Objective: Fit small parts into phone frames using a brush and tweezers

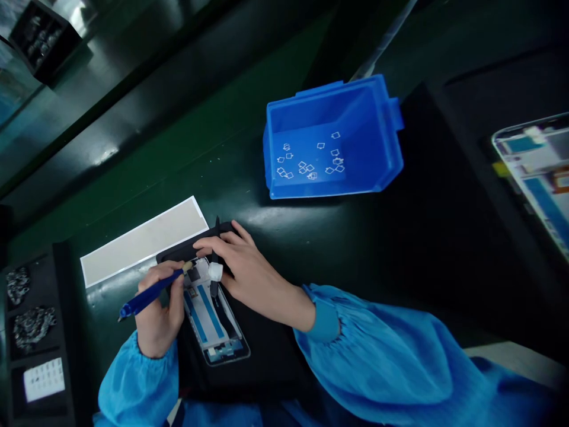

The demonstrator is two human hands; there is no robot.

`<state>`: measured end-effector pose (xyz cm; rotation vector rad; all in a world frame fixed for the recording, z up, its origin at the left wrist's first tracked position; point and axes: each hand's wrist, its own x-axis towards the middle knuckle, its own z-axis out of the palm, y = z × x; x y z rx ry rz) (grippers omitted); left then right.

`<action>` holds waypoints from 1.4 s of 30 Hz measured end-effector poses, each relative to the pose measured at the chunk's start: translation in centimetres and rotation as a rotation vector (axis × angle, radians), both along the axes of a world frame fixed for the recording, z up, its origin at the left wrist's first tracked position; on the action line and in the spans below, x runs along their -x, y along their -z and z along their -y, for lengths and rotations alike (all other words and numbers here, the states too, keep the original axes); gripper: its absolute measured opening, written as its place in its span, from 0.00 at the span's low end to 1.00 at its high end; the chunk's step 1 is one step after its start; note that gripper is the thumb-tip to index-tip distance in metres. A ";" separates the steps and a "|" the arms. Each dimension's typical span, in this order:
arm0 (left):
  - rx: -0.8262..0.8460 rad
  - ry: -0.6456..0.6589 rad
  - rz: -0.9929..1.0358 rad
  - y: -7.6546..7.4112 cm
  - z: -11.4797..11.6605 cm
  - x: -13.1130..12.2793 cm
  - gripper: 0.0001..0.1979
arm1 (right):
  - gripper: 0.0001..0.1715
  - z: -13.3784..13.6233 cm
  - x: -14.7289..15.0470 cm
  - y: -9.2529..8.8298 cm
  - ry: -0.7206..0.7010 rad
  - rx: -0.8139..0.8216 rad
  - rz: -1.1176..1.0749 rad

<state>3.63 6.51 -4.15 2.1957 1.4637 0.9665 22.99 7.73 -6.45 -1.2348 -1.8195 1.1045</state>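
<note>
An opened phone lies in a black holder, its inner parts and blue strips facing up. My left hand is closed round a blue pen-like tool, whose pale tip points at the phone's upper end. My right hand reaches over the phone's upper right edge, fingers bent round a slim black tool. A small white piece sits against that black tool; whether it is attached cannot be made out. My right fingertips rest by the holder's top edge.
Behind the phone lies a pale strip with a white border. A blue bin with several small square frames stands farther back. At left is a black compartment tray; a second opened phone lies at right. A black box stands upper left.
</note>
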 end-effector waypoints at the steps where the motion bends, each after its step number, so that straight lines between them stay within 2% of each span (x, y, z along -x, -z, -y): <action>1: -0.006 0.010 -0.008 0.0 0.0 -0.1 0.12 | 0.31 0.0 0.0 0.0 -0.005 0.004 -0.001; 11: -0.007 -0.004 -0.075 -0.2 -0.2 -0.4 0.09 | 0.32 0.0 -0.1 -0.2 -0.004 0.007 0.027; 20: -0.004 0.026 -0.095 -0.4 -0.2 -0.3 0.11 | 0.34 0.0 -0.1 -0.3 -0.013 0.006 0.021; 31: -0.030 0.035 -0.211 -0.9 -0.5 -0.9 0.07 | 0.33 0.0 -0.1 -0.2 -0.011 0.007 0.022; 42: -0.027 -0.003 -0.151 -0.5 -0.4 -1.1 0.06 | 0.33 0.1 -0.1 -0.2 -0.011 0.005 0.039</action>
